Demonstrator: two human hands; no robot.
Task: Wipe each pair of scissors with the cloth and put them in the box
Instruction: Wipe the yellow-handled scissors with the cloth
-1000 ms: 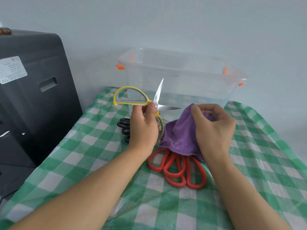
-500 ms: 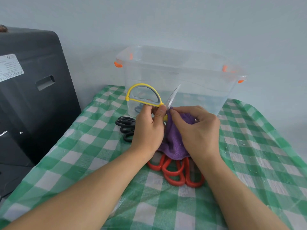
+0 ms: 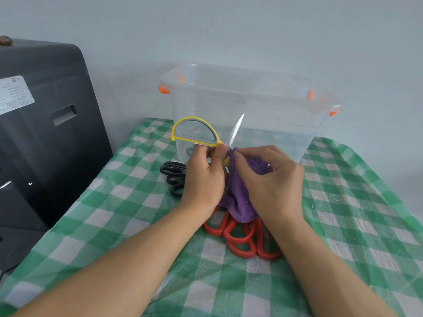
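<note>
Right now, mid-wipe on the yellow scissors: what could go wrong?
1. The yellow scissors are open, one blade bare; the right hand pinches the purple cloth near the pivot, so a slip could cut fingers.
2. The hanging cloth covers the red scissors and could snag them.

left hand (image 3: 203,177) – fingers curled, gripping | right hand (image 3: 272,181) – fingers pinching | forearms converging
</note>
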